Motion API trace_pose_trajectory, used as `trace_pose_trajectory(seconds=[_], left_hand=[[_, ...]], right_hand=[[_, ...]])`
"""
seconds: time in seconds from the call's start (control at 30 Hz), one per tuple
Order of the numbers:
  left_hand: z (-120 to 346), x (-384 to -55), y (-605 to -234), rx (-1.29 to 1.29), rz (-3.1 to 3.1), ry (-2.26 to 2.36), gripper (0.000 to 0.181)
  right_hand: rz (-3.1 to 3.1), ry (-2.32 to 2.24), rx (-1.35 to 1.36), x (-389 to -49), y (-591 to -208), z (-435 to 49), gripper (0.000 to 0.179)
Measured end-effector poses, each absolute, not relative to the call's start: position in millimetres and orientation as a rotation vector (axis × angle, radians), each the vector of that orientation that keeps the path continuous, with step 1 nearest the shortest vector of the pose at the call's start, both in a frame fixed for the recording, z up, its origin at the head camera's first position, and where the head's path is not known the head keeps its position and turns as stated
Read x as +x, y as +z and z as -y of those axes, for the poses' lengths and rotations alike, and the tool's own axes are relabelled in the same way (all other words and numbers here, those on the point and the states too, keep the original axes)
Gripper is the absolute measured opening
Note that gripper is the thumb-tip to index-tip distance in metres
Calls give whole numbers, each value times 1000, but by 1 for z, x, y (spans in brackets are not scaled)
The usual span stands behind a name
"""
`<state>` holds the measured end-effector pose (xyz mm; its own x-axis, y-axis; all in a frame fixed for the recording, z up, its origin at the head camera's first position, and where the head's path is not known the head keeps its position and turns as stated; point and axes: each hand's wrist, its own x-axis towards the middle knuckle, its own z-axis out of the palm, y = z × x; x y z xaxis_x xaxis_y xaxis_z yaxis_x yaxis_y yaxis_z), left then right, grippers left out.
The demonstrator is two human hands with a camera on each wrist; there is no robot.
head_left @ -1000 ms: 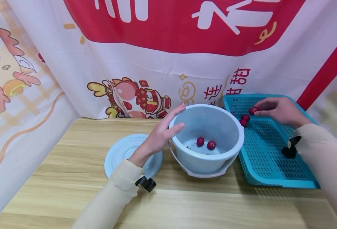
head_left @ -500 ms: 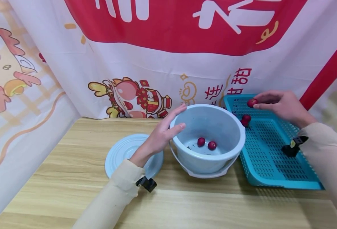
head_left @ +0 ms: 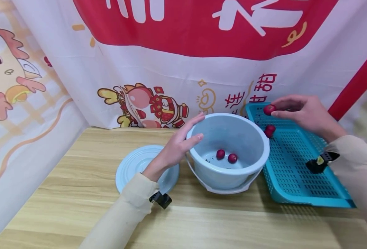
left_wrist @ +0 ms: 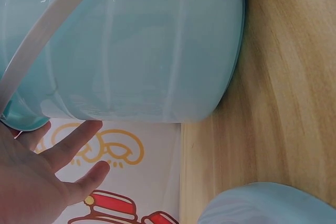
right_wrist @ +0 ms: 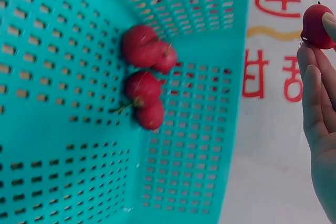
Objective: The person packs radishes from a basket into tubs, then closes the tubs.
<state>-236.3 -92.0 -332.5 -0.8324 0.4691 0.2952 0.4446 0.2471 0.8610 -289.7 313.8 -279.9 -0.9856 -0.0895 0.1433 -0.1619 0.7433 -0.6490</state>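
Observation:
In the head view, my left hand [head_left: 177, 145] lies against the left rim of a light blue bucket [head_left: 228, 178], its thumb over the rim. The left wrist view shows straight, spread fingers [left_wrist: 79, 137] beside the bucket's outer wall. Two dark red radishes [head_left: 232, 158] rest on the bucket's floor. My right hand [head_left: 309, 112] pinches another radish [head_left: 269, 110] between thumb and fingertips, raised over the far end of a teal basket [head_left: 314, 200]. Below that hand, several radishes [right_wrist: 143, 88] lie bunched in the basket, one with a green stem.
A round light blue lid [head_left: 130, 166] lies on the wooden table [head_left: 77, 193], left of the bucket and partly under the left forearm. The basket stands close to the bucket's right side. A printed cloth [head_left: 177, 79] hangs behind the table.
My right hand has lifted the radish up from beside the others in the basket and carried it slightly left. The left hand stays at the bucket's rim; the view shifts slightly.

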Motion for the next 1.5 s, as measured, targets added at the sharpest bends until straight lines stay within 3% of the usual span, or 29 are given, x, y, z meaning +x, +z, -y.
trace_pose_trajectory(seconds=[0.93, 1.17, 1.5], left_hand=[[91, -236, -334, 882, -2453, 1691, 62], [91, -236, -334, 884, -2458, 1683, 62], [91, -236, -332, 882, -2461, 1678, 61]], right_hand=[[2713, 1083, 704, -253, -267, -204, 42], [2712, 987, 879, -250, -274, -191, 42], [2737, 951, 904, -251, -278, -188, 40]])
